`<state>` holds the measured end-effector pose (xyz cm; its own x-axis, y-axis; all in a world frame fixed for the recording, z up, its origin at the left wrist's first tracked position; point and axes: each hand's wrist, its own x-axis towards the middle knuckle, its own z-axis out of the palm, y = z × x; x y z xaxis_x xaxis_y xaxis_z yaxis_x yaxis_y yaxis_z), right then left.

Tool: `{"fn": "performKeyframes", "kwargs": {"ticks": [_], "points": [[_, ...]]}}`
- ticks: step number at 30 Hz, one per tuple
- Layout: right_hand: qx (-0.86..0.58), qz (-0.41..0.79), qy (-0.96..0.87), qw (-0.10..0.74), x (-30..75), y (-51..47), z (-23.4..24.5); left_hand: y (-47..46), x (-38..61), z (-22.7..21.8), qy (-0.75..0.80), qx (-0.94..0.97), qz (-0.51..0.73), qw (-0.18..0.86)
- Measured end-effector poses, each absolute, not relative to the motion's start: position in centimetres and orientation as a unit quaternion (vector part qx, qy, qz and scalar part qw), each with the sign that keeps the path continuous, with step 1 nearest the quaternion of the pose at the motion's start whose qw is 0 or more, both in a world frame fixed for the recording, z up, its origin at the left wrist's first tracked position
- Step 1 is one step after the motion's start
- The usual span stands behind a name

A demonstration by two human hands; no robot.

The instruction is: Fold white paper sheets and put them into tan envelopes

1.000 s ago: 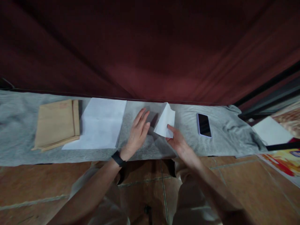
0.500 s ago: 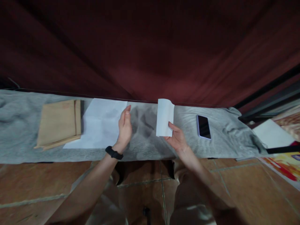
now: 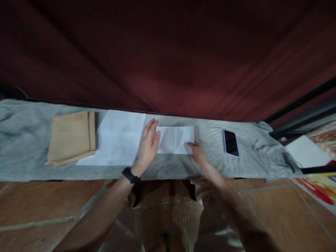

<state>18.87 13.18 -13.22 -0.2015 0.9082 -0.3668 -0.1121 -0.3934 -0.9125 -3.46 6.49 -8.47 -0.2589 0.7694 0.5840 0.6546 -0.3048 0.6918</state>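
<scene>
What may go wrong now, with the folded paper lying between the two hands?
The grey cloth under the folded paper looks soft and wrinkled, so a crease pressed here may come out crooked. The left hand lies right at the edge of the white sheets and might push them askew.

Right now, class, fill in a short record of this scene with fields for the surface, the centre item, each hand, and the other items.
Surface: grey cloth, dark red curtain behind it.
Centre item: folded white paper, lying flat on the cloth.
Hand one: left hand, fingers stretched out against the paper's left edge.
Hand two: right hand, fingertips on the paper's lower right corner.
Leftward: white sheets, then brown envelopes.
Rightward: phone, screen dark.
</scene>
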Motion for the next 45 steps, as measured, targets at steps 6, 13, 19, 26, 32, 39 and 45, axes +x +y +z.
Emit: {"fn": "performKeyframes", "kwargs": {"ticks": [6,13,19,26,32,39,45], "points": [[-0.566,0.569,-0.478,0.358,19.7,14.6,-14.6,6.8,0.7,-12.6,0.615,0.732,0.284,0.074],[-0.541,0.565,-0.525,0.333,19.6,14.7,-14.8,8.0,3.8,-15.3,0.619,0.765,0.17,0.048],[-0.541,0.579,-0.515,0.326,19.8,14.8,-15.0,9.0,3.3,-15.6,0.664,0.734,0.132,0.051],[-0.537,0.588,-0.514,0.319,20.6,15.1,-15.3,8.7,0.5,-15.5,0.708,0.7,0.099,0.016],[-0.534,0.596,-0.521,0.296,21.5,15.3,-14.9,8.5,-1.6,-15.4,0.743,0.664,0.077,0.017],[-0.565,0.624,-0.441,0.311,22.3,15.4,-14.7,9.5,-1.4,-14.6,0.766,0.629,0.13,-0.006],[-0.578,0.659,-0.402,0.263,21.2,16.3,-14.5,11.3,3.0,-14.7,0.675,0.712,0.188,0.042]]}}
